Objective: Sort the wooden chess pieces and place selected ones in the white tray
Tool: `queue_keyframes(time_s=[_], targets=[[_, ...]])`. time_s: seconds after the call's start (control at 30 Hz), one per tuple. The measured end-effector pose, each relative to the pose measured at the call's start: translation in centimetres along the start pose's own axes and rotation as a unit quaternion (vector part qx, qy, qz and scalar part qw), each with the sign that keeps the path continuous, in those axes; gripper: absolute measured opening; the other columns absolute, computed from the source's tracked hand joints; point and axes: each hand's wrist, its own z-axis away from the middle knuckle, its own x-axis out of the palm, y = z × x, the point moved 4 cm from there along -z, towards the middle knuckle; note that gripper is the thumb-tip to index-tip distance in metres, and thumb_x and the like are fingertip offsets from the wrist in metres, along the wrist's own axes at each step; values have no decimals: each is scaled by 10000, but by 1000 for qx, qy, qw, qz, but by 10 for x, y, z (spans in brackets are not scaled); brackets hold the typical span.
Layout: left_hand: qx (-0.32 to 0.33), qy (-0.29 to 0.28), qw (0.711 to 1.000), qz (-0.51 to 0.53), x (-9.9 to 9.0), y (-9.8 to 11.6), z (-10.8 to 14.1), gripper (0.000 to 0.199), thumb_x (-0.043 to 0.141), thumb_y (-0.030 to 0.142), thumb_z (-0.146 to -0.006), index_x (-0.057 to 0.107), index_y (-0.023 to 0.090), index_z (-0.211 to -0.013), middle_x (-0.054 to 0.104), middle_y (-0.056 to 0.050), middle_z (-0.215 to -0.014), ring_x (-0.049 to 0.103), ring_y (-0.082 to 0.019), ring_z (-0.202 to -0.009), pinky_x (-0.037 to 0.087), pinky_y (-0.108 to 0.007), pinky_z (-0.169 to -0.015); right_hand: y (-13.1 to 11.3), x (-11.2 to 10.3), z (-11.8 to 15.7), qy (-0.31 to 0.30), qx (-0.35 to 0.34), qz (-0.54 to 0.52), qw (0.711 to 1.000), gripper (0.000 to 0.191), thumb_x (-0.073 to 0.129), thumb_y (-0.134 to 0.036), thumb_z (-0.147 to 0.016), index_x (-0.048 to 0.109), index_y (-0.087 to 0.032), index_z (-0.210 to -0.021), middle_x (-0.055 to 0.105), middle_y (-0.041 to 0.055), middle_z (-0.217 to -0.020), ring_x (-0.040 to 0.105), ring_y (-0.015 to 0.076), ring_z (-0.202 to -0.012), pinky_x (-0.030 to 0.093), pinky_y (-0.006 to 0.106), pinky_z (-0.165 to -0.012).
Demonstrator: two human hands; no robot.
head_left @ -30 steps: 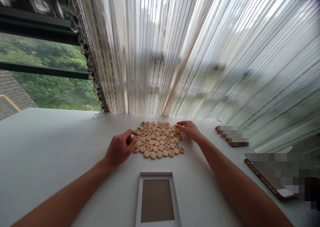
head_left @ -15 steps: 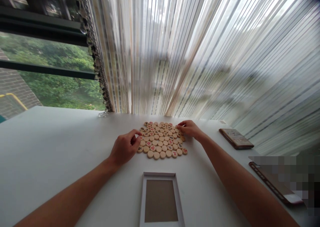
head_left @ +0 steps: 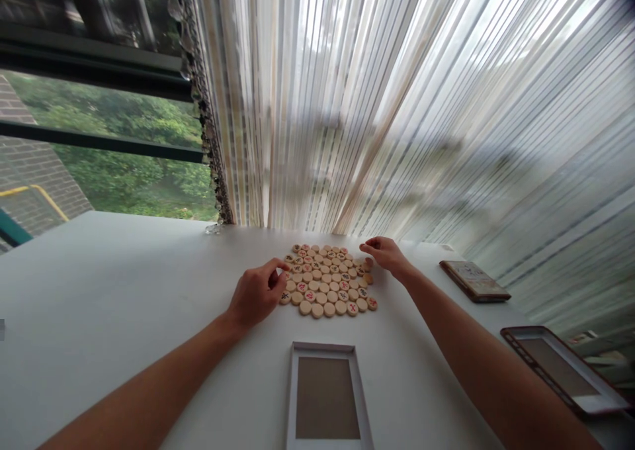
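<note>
Many round wooden Chinese chess pieces [head_left: 325, 287] lie flat and close together on the white table, some with red or black characters, others plain side up. At the cluster's left edge is my left hand [head_left: 256, 294], thumb and index finger apart, fingertips against the outer pieces and partly covering them. My right hand [head_left: 387, 254] hovers by the far right corner of the cluster, fingers loosely bent, nothing visible in them. Just below its fingertips sits a darker piece [head_left: 368, 263]. Nearer to me lies a shallow white open box [head_left: 364, 404] with a brown-grey bottom.
On the right are a flat patterned box or book [head_left: 475, 280] and a dark-rimmed tray-like lid [head_left: 540, 364]. A striped string curtain [head_left: 317, 106] hangs behind the white table [head_left: 149, 271]. A clear glass trinket [head_left: 214, 228] rests at the table's back edge.
My right hand has drawn away from the pieces, a little outward to the right. My left hand stays at the left edge. The whole view has shifted slightly.
</note>
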Motion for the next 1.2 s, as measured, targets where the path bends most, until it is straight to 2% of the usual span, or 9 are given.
queue_keyframes(time_s=[0.1, 0.13, 0.27, 0.47, 0.6, 0.83, 0.93, 1.07, 1.2], targets=[[-4, 1, 1000, 10, -1, 0, -1, 217, 551, 285, -951, 733, 187, -1014, 574, 44, -610, 543, -139, -554, 391, -264, -619, -14, -5, 28, 32, -25, -71, 997, 353, 687, -359, -1020, 648, -169, -1314, 677, 108, -1306, 702, 255, -1096, 614, 464, -921], [-5, 2, 1000, 16, -1, 1, -1, 213, 552, 280, -948, 733, 189, -1012, 571, 44, -608, 538, -138, -553, 389, -263, -618, -18, -4, 42, 32, -37, -99, 994, 349, 755, -368, -968, 689, -142, -1225, 721, 116, -1195, 725, 241, -1022, 611, 430, -914], [-8, 2, 999, 52, -2, 10, 3, 189, 568, 261, -926, 732, 188, -983, 556, 46, -597, 515, -138, -549, 385, -262, -610, -29, 25, 112, -43, -52, -200, 977, 484, 950, -503, -692, 781, -148, -975, 784, 83, -887, 767, 230, -802, 619, 390, -810], [-21, -22, 989, 143, 7, 45, 24, 200, 576, 289, -937, 733, 165, -936, 632, 14, -636, 568, -143, -583, 431, -249, -586, -38, 65, 185, -125, -19, -285, 950, 504, 1003, -455, -614, 836, -154, -983, 815, 101, -880, 740, 201, -769, 589, 353, -756], [-22, -68, 981, 181, 13, 62, 33, 219, 622, 319, -929, 773, 159, -939, 743, -30, -753, 628, -151, -651, 459, -244, -596, -41, 67, 198, -123, -13, -324, 938, 437, 1010, -406, -623, 852, -174, -958, 819, 80, -864, 720, 183, -768, 568, 322, -739], [-31, -177, 947, 266, 20, 78, 28, 272, 711, 378, -912, 818, 148, -1010, 801, -61, -849, 575, -131, -627, 420, -246, -579, -35, 68, 211, -146, -4, -348, 926, 381, 1009, -351, -643, 867, -177, -951, 814, 68, -818, 717, 177, -716, 603, 330, -717], [-38, -208, 931, 297, 25, 81, 31, 246, 743, 372, -908, 828, 154, -986, 816, -72, -861, 649, -154, -679, 442, -252, -599, -32, 69, 216, -137, 9, -356, 924, 364, 1015, -349, -633, 868, -187, -923, 819, 67, -838, 740, 190, -737, 631, 345, -740], [-70, -214, 894, 387, 27, 78, 36, 275, 770, 406, -904, 818, 152, -997, 835, -101, -920, 770, -234, -830, 538, -290, -680, -34, 74, 219, -137, 33, -365, 920, 352, 1007, -380, -648, 871, -196, -915, 833, 83, -916, 767, 204, -795, 646, 355, -779], [-91, -165, 896, 403, 17, 70, 33, 257, 794, 394, -874, 831, 156, -965, 831, -99, -941, 758, -237, -863, 564, -307, -721, -50, 81, 210, -158, 19, -358, 920, 329, 978, -417, -692, 875, -188, -905, 830, 95, -879, 767, 215, -806, 630, 376, -806]])
